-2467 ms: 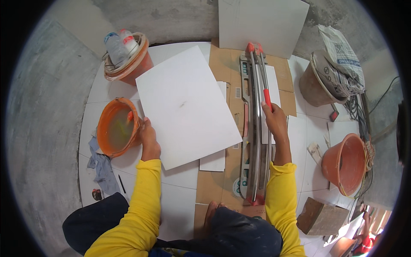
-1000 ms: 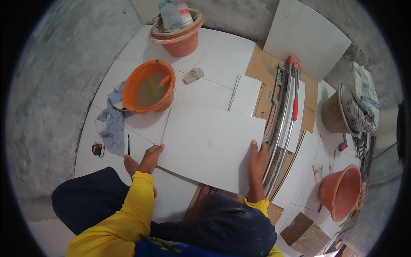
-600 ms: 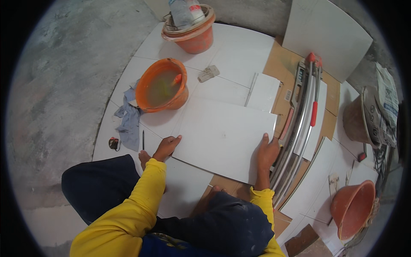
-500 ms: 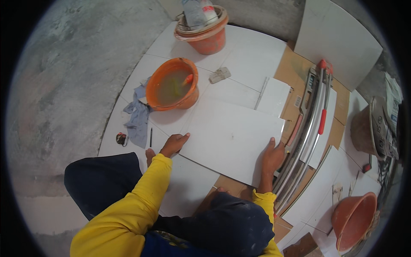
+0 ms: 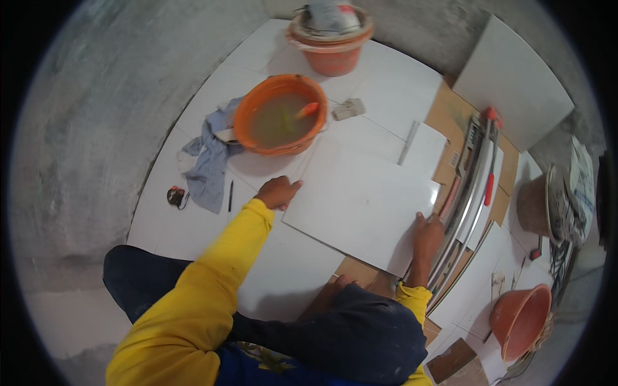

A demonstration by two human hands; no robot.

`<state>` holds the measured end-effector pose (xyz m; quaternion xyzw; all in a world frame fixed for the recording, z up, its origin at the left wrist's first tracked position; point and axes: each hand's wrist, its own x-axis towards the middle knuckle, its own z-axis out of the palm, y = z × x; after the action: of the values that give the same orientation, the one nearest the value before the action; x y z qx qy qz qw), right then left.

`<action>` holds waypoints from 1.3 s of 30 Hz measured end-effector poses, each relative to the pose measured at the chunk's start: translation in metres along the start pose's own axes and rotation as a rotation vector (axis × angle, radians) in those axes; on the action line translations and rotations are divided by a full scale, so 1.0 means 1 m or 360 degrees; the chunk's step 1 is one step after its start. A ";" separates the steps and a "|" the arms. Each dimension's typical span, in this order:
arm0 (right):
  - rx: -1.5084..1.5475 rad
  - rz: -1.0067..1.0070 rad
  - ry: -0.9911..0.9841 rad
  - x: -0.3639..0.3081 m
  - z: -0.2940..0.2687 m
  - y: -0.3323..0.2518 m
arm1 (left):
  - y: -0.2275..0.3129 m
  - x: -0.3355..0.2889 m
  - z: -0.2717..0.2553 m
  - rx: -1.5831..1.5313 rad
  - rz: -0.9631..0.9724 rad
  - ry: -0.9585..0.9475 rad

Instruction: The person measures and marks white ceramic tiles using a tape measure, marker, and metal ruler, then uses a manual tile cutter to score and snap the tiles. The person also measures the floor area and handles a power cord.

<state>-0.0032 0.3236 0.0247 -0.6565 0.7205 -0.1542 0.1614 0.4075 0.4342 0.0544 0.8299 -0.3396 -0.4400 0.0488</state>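
Observation:
A large white tile (image 5: 360, 199) lies flat in front of me, its near edge over other tiles and brown cardboard. At its left edge my left hand (image 5: 277, 192) is closed, with the thumb side against the tile. My right hand (image 5: 427, 241) grips the opposite edge, thumb on the top face; its other fingers are partly hidden. Just beyond that hand lies a long tile cutter (image 5: 473, 186) with metal rails and red grips. A narrow white tile piece (image 5: 426, 149) rests by the far right corner.
Beyond my left hand stands an orange bucket (image 5: 248, 134) of cloudy water, near a blue-grey rag (image 5: 207, 172), tape measure (image 5: 176, 196) and dark pen (image 5: 231, 195). Stacked buckets (image 5: 331, 59) are farther back. A reddish basin (image 5: 518, 321) sits right; a tile (image 5: 515, 83) leans on the wall.
The view has shifted a little. My left hand has slid farther along the tile's left edge, and its fingers look more curled. The right hand keeps its hold.

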 end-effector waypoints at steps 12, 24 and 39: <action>-0.0085 -0.0295 0.0250 0.022 -0.061 -0.031 | -0.220 -0.124 -0.273 0.1075 0.0518 0.0352; -0.0635 -0.2471 -0.1087 -0.168 -0.043 -0.508 | -0.455 0.004 -0.165 0.0024 0.0257 0.1293; -0.0067 -0.2418 -0.2297 -0.428 0.141 -0.588 | -0.484 -0.200 -0.078 -0.3159 0.0764 0.0326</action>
<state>0.6221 0.6952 0.1656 -0.8751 -0.1461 0.2259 0.4022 0.6424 0.9085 0.0573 0.3592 0.0263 -0.4282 0.8288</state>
